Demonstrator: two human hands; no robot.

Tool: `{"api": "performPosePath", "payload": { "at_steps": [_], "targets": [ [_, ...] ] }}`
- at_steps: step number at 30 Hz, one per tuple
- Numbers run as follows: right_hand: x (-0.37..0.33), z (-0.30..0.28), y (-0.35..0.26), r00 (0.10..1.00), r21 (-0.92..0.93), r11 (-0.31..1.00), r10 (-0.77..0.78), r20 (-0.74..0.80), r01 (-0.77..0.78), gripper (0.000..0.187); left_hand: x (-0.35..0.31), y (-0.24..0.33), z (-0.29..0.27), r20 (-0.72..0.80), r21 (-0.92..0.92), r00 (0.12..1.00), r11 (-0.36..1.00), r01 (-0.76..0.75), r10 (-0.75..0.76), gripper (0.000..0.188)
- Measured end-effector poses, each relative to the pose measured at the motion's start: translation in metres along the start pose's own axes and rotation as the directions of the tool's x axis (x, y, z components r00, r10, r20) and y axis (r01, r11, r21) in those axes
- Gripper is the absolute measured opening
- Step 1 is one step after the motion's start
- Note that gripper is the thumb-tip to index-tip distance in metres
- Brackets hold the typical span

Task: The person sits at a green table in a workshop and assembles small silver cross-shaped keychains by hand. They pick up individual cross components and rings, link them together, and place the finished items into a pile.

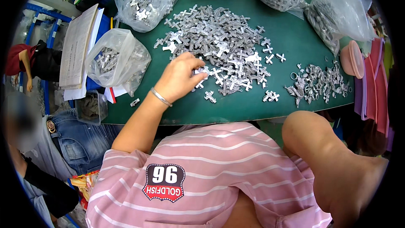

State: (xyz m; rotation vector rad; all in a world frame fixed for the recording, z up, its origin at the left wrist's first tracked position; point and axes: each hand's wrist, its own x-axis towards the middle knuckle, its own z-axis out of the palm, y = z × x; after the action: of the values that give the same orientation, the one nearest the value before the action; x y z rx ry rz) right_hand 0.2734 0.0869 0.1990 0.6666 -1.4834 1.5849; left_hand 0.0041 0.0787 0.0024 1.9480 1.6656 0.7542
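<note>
My left hand (179, 78) reaches over the green table (295, 42) with a silver bangle on its wrist. Its fingers are pinched together on a small grey metal cross piece (201, 71) at the near edge of a big loose pile of cross pieces (219, 42). A few single crosses (209, 96) lie just in front of the hand, and a pair (271, 96) lies further right. My right hand is out of the picture; only a bare bent limb (320, 152) shows at the lower right.
Clear plastic bags of metal parts stand at the left (116, 59), back left (143, 0) and back right (337, 12). A heap of metal rings (316, 82) lies right, beside a pink bowl (352, 59). Papers (78, 44) and a person in jeans (80, 139) are left.
</note>
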Motion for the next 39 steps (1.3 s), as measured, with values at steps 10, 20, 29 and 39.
{"api": "performPosePath", "payload": {
  "at_steps": [10, 20, 29, 39],
  "targets": [
    [-0.005, -0.002, 0.012, 0.998, -0.138, 0.99, 0.008, 0.068, 0.001, 0.017, -0.018, 0.009, 0.017, -0.086, -0.476, 0.97, 0.865, 0.161, -0.228, 0.012],
    [-0.08, -0.068, 0.153, 0.82, -0.815, 0.131, 0.2, -0.536, -0.564, 0.01, -0.046, 0.017, 0.01, 0.245, -0.961, 0.832, -0.011, 0.277, -0.497, 0.015],
    [-0.092, -0.085, 0.197, 0.774, -0.827, -0.22, 0.292, -0.562, -0.518, 0.029, -0.042, 0.033, -0.016, 0.202, -0.978, 0.857, -0.148, 0.149, -0.474, 0.019],
    [-0.098, -0.09, 0.194, 0.783, -0.839, -0.137, 0.305, -0.542, -0.527, 0.023, -0.039, 0.032, -0.024, 0.171, -0.984, 0.866, -0.124, 0.127, -0.47, 0.015]
  ]
}}
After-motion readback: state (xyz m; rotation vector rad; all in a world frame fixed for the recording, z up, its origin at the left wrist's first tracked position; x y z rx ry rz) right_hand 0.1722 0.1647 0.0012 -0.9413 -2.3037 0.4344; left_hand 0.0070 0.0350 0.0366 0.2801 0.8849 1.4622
